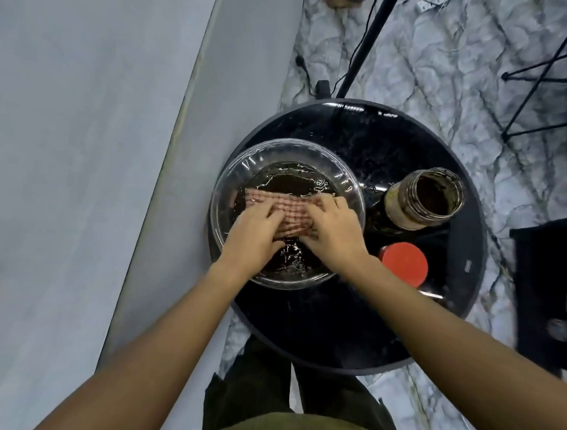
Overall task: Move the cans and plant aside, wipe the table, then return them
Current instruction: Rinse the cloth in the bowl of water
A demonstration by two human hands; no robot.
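Two hands work together inside a clear glass bowl [350, 185] that sits on the left part of a round black tabletop [461, 240]. The left hand [251, 234] and the right hand [334, 228] lie side by side, fingers curled and pressed down on a red-and-white checked cloth [269, 203], each hand gripping one part of the bunched fabric. The free end of the cloth runs out beyond the left hand's fingers toward the bowl's left wall. Beneath and around the hands the bowl holds water, which shows bright rippled glints both ahead of the fingertips and just behind the wrists.

Just to the right of the right hand, outside the bowl, stands an open jar [422, 198] with a ribbed neck and a dark inside, tilted in the wide-angle view and near the bowl's rim; whether it touches the rim cannot be told. Nearer the person, just beside the right wrist, a red lid [404, 264] lies flat on the tabletop. No can or plant can be made out on the tabletop.

Beyond the hands, past the far edge of the tabletop, a black stand pole [366, 47] and cables cross a marble-patterned floor [442, 59]. Well to the left of the left hand rises a pale grey wall [70, 127].
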